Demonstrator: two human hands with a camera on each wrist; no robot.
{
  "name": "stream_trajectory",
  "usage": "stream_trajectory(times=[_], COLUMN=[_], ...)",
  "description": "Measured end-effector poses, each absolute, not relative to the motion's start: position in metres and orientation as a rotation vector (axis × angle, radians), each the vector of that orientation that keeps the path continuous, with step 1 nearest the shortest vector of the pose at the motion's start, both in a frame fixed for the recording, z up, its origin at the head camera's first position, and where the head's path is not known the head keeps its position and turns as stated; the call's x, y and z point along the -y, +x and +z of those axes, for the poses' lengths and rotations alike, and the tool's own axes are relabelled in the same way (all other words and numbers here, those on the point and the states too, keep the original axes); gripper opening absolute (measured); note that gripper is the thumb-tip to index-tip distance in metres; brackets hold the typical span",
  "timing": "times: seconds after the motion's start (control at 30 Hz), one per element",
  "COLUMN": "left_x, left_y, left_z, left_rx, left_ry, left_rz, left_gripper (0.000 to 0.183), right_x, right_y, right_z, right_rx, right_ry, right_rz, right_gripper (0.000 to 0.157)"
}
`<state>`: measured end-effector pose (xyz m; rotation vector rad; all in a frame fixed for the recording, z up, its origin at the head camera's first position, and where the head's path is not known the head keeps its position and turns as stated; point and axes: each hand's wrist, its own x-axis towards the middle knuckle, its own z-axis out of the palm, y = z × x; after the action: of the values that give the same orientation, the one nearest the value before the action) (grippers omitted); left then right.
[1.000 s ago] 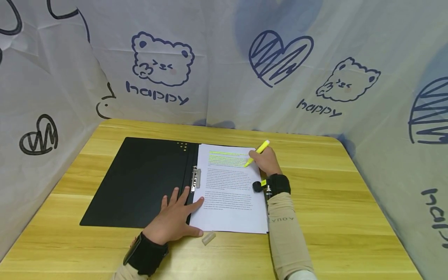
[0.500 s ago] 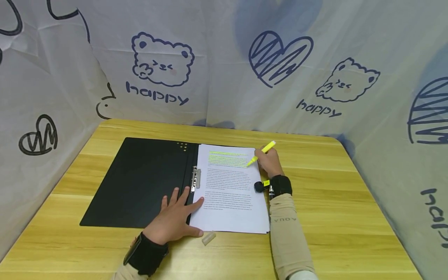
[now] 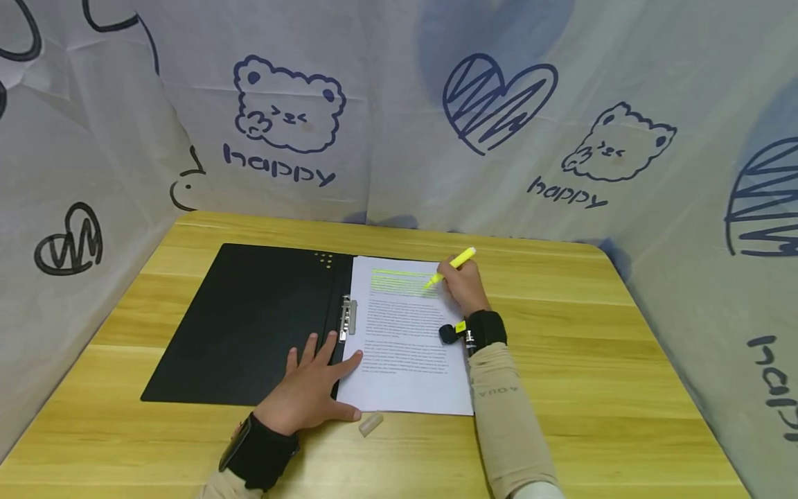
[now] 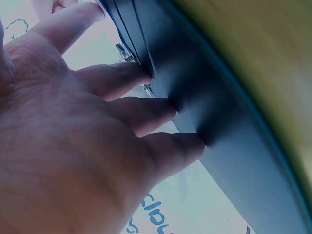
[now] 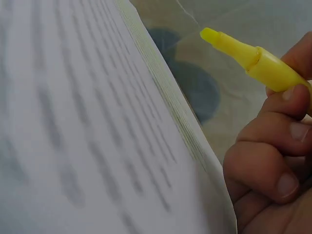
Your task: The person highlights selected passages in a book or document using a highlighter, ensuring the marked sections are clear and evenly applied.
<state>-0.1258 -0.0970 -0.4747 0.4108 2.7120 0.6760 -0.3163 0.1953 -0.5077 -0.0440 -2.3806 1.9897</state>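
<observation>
My right hand (image 3: 464, 285) pinches a yellow highlighter (image 3: 461, 258) between thumb and fingers, its cap off. In the right wrist view the highlighter's (image 5: 273, 70) bare tip stands a little off the page. From the head view that tip overlaps the upper text of the printed sheets (image 3: 405, 388), where several lines carry yellow marking. My left hand (image 3: 305, 395) lies spread across the sheets' lower left edge and the black folder (image 3: 249, 319). In the left wrist view its straight fingers (image 4: 170, 148) touch the folder's dark cover.
A pale, translucent cap (image 3: 371, 424) lies on the wooden table (image 3: 580, 388) just below the sheets, near my left thumb. A metal clip (image 3: 348, 319) runs along the sheets' left edge. White printed cloth (image 3: 399, 111) encloses the table's back and sides.
The highlighter first slid slightly right to the line's end, then my right hand came back left and a bit up with it. My left hand and the folder stay put.
</observation>
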Motion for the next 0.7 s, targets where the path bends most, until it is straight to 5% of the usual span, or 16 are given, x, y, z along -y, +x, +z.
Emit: stream_trajectory(times=[0.4, 0.7], left_x=[0.096, 0.097], left_y=[-0.127, -0.126], left_z=[-0.472, -0.471], left_rx=[-2.716, -2.715], left_ry=[0.415, 0.429], left_rz=[0.641, 0.656], left_gripper=[0.093, 0.092], right_x=[-0.147, -0.135], right_y=[-0.314, -0.312], right_z=[-0.503, -0.514], right_rx=[2.558, 2.586], right_ry=[0.309, 0.295], right_rz=[2.110, 2.065], right_gripper=[0.024, 0.023])
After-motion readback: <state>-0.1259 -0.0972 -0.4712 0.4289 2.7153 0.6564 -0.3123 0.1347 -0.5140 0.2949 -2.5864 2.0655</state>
